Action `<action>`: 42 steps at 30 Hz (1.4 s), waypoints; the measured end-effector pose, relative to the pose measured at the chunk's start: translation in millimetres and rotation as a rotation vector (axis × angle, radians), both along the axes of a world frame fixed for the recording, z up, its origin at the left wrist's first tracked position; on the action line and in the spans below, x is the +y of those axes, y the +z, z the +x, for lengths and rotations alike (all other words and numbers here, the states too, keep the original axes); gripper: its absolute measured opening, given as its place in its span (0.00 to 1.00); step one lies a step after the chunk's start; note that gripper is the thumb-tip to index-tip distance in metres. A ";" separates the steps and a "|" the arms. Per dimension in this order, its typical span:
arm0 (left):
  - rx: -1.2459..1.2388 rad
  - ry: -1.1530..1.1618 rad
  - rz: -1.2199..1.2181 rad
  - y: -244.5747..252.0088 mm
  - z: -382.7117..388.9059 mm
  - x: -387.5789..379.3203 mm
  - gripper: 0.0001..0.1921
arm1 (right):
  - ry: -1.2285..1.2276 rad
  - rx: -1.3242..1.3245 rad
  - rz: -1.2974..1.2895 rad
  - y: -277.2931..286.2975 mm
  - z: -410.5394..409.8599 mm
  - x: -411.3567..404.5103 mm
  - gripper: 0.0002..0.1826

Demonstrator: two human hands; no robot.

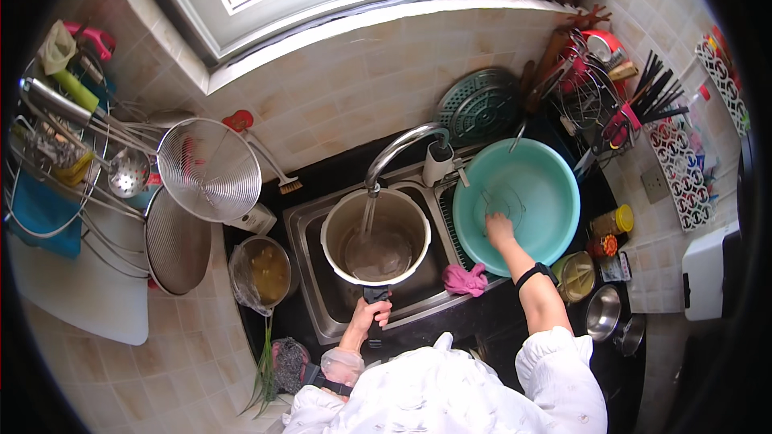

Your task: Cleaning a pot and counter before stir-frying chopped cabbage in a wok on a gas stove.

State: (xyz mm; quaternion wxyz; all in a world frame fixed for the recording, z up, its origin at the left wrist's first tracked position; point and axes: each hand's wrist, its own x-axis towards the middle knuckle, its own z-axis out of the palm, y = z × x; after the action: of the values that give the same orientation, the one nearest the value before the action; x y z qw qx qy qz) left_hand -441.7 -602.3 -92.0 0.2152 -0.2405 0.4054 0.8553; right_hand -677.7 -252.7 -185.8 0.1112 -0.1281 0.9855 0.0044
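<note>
My left hand (369, 316) grips the black handle (376, 294) of a pale metal pressure-cooker pot (332, 241) without a lid. The pot is over the stainless steel sink (309, 253). From the curved chrome faucet (392, 154), water runs into it, and some water covers its bottom. On the right, my right hand (499, 231) reaches inside a large teal plastic basin (552, 184). Its fingers are closed on a thin round wire rack (523, 208) lying at the basin's bottom. A pink cloth (464, 279) rests on the sink's edge between pot and basin.
Left of the sink sits a metal pot (291, 271) of yellowish food, partly covered with plastic wrap. A wire strainer (209, 170) hangs above it. Green stalks (265, 367) lie nearer me. Jars (610, 221) and a steel bowl (603, 312) flank the basin. A perforated steamer plate (479, 105) leans behind.
</note>
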 end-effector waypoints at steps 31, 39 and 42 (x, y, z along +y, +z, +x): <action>0.084 -0.096 -0.040 -4.3 11.2 0.3 0.13 | 0.527 -0.297 -0.226 52.1 80.4 -273.5 0.12; 0.060 -0.109 -0.034 -10.6 2.4 -3.0 0.12 | 0.498 -0.250 -0.407 153.9 66.1 -232.3 0.17; 0.053 -0.063 0.013 -19.0 4.6 -5.5 0.14 | 0.437 -0.206 -0.569 194.5 78.5 -187.7 0.22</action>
State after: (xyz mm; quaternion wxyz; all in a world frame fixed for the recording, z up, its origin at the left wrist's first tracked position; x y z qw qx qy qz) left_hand -437.0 -607.7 -111.0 0.2329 -0.2034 0.4129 0.8567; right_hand -599.1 -440.4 8.7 0.1659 -0.3611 0.8803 -0.2591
